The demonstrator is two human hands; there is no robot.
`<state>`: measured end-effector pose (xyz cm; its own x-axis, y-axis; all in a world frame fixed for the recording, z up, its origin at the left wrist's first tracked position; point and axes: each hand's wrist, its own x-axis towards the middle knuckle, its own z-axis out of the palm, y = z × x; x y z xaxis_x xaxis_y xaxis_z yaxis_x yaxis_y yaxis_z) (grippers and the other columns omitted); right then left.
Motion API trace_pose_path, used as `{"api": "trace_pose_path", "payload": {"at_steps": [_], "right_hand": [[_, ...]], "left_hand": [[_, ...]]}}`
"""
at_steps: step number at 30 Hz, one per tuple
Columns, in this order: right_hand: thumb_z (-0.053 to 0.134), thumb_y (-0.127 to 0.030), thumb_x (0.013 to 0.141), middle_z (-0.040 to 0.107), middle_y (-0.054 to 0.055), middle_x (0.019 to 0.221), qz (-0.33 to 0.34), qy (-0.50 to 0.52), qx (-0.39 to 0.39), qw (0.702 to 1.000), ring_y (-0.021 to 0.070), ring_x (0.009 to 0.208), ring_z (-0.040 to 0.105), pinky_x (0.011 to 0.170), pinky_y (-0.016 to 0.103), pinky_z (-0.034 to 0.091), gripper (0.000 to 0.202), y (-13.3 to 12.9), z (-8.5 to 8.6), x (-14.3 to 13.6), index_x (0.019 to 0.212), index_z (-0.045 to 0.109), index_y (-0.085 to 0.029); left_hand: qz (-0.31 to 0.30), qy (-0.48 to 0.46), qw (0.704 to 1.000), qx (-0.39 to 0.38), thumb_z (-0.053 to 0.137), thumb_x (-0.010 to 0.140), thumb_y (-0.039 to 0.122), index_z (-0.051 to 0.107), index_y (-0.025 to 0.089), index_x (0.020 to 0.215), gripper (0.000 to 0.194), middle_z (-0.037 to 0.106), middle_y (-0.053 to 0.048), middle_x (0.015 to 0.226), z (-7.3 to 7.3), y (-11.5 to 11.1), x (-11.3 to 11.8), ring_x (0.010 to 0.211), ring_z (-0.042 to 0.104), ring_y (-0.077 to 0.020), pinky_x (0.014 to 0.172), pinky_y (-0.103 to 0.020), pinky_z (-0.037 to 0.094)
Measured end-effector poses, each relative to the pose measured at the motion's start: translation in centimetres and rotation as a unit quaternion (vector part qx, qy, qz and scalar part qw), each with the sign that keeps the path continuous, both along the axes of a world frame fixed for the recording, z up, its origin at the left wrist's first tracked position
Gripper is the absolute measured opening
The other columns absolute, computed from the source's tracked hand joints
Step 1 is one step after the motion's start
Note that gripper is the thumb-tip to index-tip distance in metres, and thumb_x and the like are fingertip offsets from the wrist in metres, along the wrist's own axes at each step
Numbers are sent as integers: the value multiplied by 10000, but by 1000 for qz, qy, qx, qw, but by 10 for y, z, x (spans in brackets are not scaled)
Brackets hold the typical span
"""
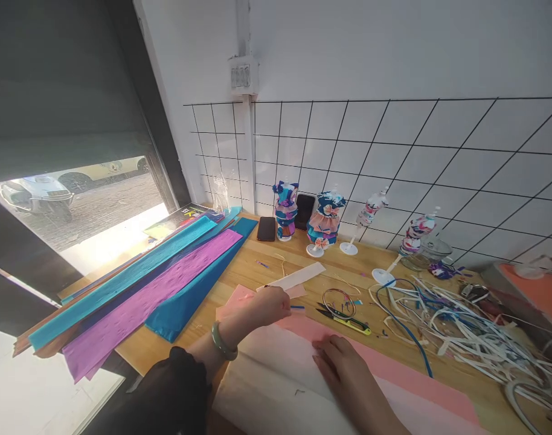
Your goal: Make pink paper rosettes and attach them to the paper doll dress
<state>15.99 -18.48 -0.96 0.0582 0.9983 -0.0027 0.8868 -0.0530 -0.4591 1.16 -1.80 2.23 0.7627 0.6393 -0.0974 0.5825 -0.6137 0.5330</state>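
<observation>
My left hand (270,304), with a green bangle at the wrist, is curled closed above the upper edge of a pink sheet (303,330); its fingertips are hidden, and so is anything between them. Just right of it lies a small blue strip (298,307). My right hand (342,361) rests on the pink sheet and a whitish sheet (280,356), its fingers laid down on them and slightly bent. Behind my left hand is a pale paper strip (298,277). Black scissors with yellow-green handles (348,321) lie beside a copper-coloured ring (339,291).
Purple (167,290) and teal (135,275) sheets cover the left side. Small dressed stands (324,220) and two phones (266,229) line the wall. Tangled white strips (475,338) and an orange-topped box (536,296) are on the right.
</observation>
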Motion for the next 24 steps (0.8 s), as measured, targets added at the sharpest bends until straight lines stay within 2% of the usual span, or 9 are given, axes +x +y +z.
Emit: {"api": "trace_pose_path", "payload": {"at_steps": [5, 8, 11, 14, 24], "right_hand": [[416, -263, 892, 630, 102, 1021, 4, 18, 6, 1000, 234, 994, 549, 874, 353, 422, 282, 0, -3, 2, 1021, 646, -164], [415, -266, 895, 629, 104, 1021, 2, 19, 15, 1000, 239, 1007, 545, 883, 365, 420, 282, 0, -4, 2, 1026, 643, -166], [413, -272, 899, 626, 104, 1024, 4, 21, 20, 1000, 237, 1006, 545, 884, 369, 423, 285, -1, -5, 2, 1037, 639, -169], [411, -277, 901, 625, 106, 1026, 7, 21, 21, 1000, 238, 1011, 545, 891, 377, 422, 292, -2, -7, 3, 1047, 638, -165], [427, -265, 894, 639, 96, 1005, 1, 16, 32, 999, 231, 988, 566, 878, 372, 439, 267, 0, -8, 4, 1017, 648, -178]], "left_hand": [[-27, 15, 1000, 4, 563, 728, 427, 664, 192, 676, 261, 635, -17, 716, 0, 5, 1, 697, 556, -157, 596, -234, 360], [-10, 18, 1000, 10, 507, 780, 372, 664, 182, 704, 258, 622, -23, 682, -4, 8, 5, 673, 552, -150, 595, -232, 361], [4, 14, 1000, 20, 560, 731, 281, 663, 189, 752, 139, 637, -28, 744, -9, 8, 10, 718, 558, -163, 599, -237, 356], [9, 4, 1000, 27, 579, 703, 227, 662, 202, 753, 100, 648, -23, 797, -12, 6, 11, 767, 563, -170, 618, -245, 357], [5, -4, 1000, 13, 576, 700, 230, 671, 230, 741, 103, 649, 9, 754, -22, 12, 13, 781, 564, -151, 660, -212, 380]]}}
